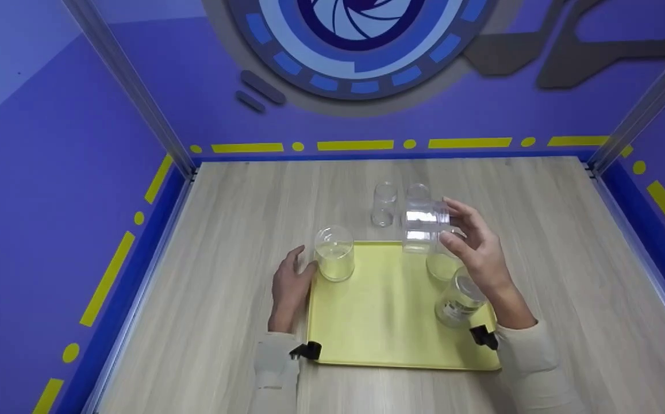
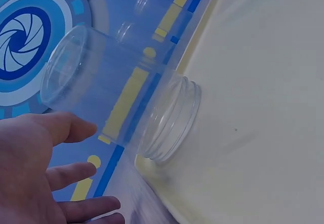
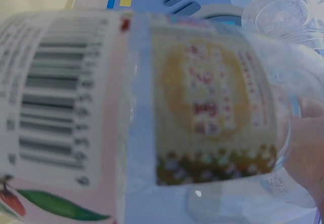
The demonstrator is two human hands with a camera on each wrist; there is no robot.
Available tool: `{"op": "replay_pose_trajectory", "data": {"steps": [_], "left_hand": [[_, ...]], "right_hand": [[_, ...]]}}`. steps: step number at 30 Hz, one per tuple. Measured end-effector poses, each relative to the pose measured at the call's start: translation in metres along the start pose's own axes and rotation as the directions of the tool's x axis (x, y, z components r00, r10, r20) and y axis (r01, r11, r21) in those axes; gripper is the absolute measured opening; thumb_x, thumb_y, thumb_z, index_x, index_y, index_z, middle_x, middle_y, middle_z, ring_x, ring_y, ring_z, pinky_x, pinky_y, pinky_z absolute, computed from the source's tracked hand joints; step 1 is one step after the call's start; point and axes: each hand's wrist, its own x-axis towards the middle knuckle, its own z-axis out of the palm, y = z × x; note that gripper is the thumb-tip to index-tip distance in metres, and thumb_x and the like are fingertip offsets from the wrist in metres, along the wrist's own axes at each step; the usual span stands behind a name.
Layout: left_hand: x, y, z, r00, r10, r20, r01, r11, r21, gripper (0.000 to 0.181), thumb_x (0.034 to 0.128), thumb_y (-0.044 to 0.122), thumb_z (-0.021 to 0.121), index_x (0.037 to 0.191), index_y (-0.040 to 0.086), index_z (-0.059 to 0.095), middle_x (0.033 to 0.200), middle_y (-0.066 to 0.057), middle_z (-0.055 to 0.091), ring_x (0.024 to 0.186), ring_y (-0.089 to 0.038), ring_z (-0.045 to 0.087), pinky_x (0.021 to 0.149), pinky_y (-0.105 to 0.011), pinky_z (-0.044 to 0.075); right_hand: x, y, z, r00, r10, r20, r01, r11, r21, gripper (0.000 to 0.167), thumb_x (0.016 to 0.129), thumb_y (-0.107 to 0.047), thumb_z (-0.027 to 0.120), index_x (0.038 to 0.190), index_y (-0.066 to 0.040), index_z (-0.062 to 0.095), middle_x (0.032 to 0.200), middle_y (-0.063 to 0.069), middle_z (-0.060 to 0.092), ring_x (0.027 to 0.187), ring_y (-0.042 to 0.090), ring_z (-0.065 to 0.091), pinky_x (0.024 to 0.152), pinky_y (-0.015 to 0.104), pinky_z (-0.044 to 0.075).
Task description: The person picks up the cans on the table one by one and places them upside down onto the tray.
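My left hand (image 1: 293,286) is beside a clear jar (image 1: 334,253) on the far left corner of the yellow tray (image 1: 381,333). In the left wrist view that jar (image 2: 121,92) stands upside down, threaded mouth at the tray. The thumb is close to its side; touching or not, I cannot tell. Nothing is held by the relaxed fingers. Over the tray's far right, my right hand (image 1: 481,259) grips another clear jar (image 1: 421,227), tipped on its side. Close below that hand stands a labelled jar (image 1: 458,299), whose barcode and printed label fill much of the right wrist view.
A further clear jar (image 1: 442,267) is on the tray's far right, partly hidden by the right hand. Two narrower clear containers stand beyond the tray, one (image 1: 384,204) left of the other (image 1: 418,190). Blue panels (image 1: 366,129) wall the wooden table (image 1: 223,230).
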Motion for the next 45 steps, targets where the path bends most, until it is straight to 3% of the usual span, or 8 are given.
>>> {"op": "replay_pose_trajectory", "data": {"steps": [8,15,25,31,45], "left_hand": [[-0.002,0.006,-0.001,0.997,-0.076,0.02,0.077,0.992,-0.1,0.058,0.0991,0.031,0.065,0.153,0.013,0.057,0.158,-0.021,0.05,0.148,-0.041,0.044,0.119,-0.055,0.037],[-0.004,0.009,-0.005,0.995,-0.093,0.022,0.096,0.983,-0.156,0.053,0.1014,0.028,0.065,0.151,0.011,0.059,0.153,-0.022,0.054,0.143,-0.042,0.049,0.116,-0.055,0.04],[-0.009,0.02,-0.014,0.998,-0.055,0.032,0.062,0.957,-0.283,0.054,0.1018,0.03,0.065,0.152,0.011,0.057,0.153,-0.02,0.053,0.138,-0.037,0.054,0.114,-0.055,0.042],[-0.011,0.027,-0.016,1.0,-0.013,0.001,0.012,0.935,-0.355,0.052,0.1014,0.025,0.068,0.149,0.007,0.059,0.151,-0.023,0.055,0.136,-0.039,0.056,0.114,-0.053,0.042],[-0.012,0.049,-0.015,0.999,0.003,-0.045,-0.02,0.917,-0.397,0.049,0.1013,0.023,0.067,0.149,0.012,0.061,0.151,-0.015,0.057,0.134,-0.033,0.058,0.111,-0.053,0.046]], "right_hand": [[0.0,0.0,-0.002,1.0,-0.004,0.006,0.004,1.0,-0.02,0.059,0.097,0.007,0.063,0.154,0.004,0.047,0.141,0.017,0.055,0.127,0.027,0.057,0.103,0.026,0.05],[-0.001,0.002,-0.002,1.0,-0.003,0.008,0.003,1.0,-0.022,0.059,0.097,0.007,0.063,0.154,0.005,0.047,0.141,0.018,0.055,0.127,0.027,0.057,0.104,0.026,0.05],[-0.003,0.003,-0.002,1.0,0.005,-0.004,-0.006,1.0,-0.016,0.059,0.097,0.007,0.063,0.154,0.005,0.046,0.141,0.018,0.055,0.126,0.027,0.057,0.104,0.026,0.05],[-0.003,0.003,-0.002,1.0,0.002,-0.01,-0.002,1.0,-0.008,0.059,0.097,0.008,0.062,0.153,0.007,0.046,0.14,0.016,0.055,0.125,0.025,0.057,0.104,0.026,0.049],[-0.002,0.005,-0.002,1.0,0.011,-0.023,-0.011,1.0,-0.008,0.058,0.097,0.007,0.062,0.153,0.006,0.047,0.14,0.016,0.056,0.125,0.026,0.057,0.103,0.026,0.05]]}}
